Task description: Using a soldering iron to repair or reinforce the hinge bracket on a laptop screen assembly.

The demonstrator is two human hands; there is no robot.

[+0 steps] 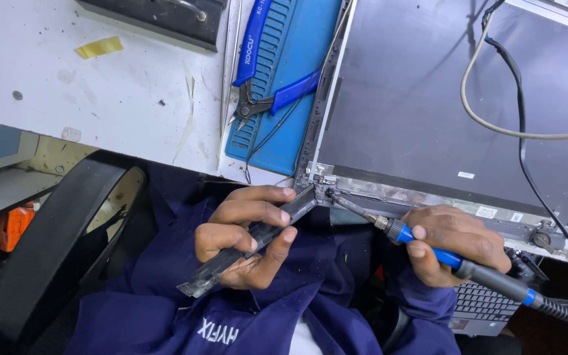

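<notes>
gripping a dark plastic strip (251, 246) in the left hand (248, 233), fingers curled over it, thumb under, its upper end meeting the laptop lid (428, 98) at the near left corner. pinching a blue-handled soldering iron (428, 246) in the right hand (455, 243), tip touching that corner hinge (320, 181). lying on the blue mat (297, 79) near the table's (100, 85) front edge: blue-handled cutters (264, 72). trailing across the lid: black and grey cables (514, 98).

Open table (100, 92) to my left: bare white patch, only a tape scrap (100, 47). Blue mat (297, 79) blocked by cutters (264, 72) and tweezers (230, 59). Laptop lid (442, 92) fills the right; two cables (517, 79) loop across it. Chair arm (54, 243) crowds my left elbow.
</notes>
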